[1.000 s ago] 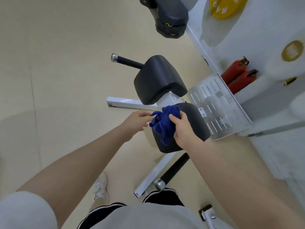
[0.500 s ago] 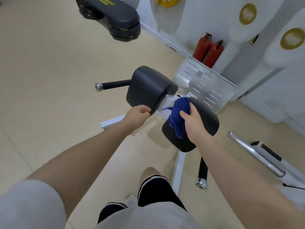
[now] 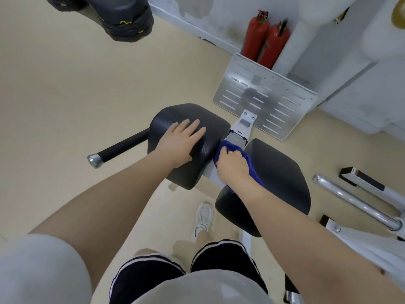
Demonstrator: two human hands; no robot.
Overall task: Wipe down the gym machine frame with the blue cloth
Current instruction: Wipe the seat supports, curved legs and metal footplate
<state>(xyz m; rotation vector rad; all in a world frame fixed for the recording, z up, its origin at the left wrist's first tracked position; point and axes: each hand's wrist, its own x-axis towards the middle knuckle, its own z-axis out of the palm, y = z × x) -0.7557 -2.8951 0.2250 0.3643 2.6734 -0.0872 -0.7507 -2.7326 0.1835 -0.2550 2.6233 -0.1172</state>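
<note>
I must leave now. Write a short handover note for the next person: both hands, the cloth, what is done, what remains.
Left hand: flat, fingers straight, resting on the left black pad.
Right hand: grips the blue cloth, pressed on the white frame in the gap between the two pads.
Done: wiping has started there; how much is clean cannot be told.
Left: the rest of the frame.

Blue cloth on white machine frame
Cloth bunched against the frame bar, between two black pads.
</note>
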